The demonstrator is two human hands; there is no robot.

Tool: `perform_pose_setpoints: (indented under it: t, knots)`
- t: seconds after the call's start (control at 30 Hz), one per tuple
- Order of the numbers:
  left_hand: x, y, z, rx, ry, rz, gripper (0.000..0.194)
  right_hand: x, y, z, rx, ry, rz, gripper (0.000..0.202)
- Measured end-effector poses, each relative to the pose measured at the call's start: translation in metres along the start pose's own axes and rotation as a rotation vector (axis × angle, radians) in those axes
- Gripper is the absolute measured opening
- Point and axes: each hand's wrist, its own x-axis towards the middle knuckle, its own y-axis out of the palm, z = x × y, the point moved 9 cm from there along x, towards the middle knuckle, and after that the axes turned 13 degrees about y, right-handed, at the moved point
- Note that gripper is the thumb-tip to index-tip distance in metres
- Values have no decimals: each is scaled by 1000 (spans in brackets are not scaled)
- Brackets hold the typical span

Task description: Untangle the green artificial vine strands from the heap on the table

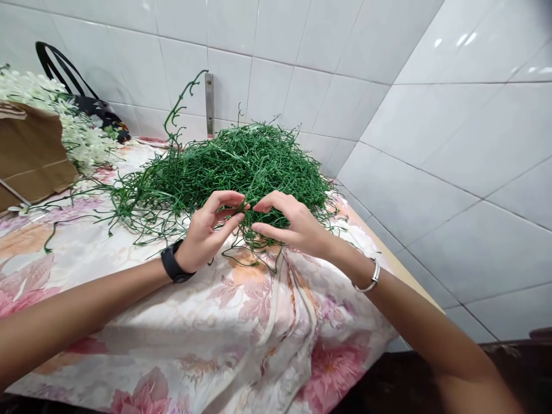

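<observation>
A large heap of thin green artificial stems [259, 161] lies on the flower-patterned cloth. My left hand [211, 227], with a black band at the wrist, is at the near edge of the heap, its fingertips pinched on a green stem. Just right of it, my right hand [291, 221], with a silver bracelet, has thumb and fingers apart with nothing between them. The hands do not touch each other. Where the held stem ends cannot be made out against the heap.
White artificial flowers [81, 126] and a brown cardboard box [34, 155] are at the left, with a black bag [97, 112] behind. The patterned cloth [172, 322] hangs over the table's front. Tiled walls stand behind and right; a metal strip [209, 103] is on the back wall.
</observation>
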Motion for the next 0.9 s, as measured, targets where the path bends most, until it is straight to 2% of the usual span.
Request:
perform_pose_setpoints:
  t: [0.1,0.2,0.5,0.67,0.9]
  knots:
    - [1,-1,-3,9,22,0,28,3,7,6,8,-52,-19,26]
    - [1,-2,-6,14,44,-1,29,1,6,8,64,-98,-89,18]
    - [0,7,-13,49,76,91,32,-22,5,1,176,-83,-300,13]
    - [0,10,-17,99,95,166,34,-27,3,5,216,-110,-335,13]
    - [-2,9,-21,181,144,173,41,-34,-5,10,208,-133,-386,15]
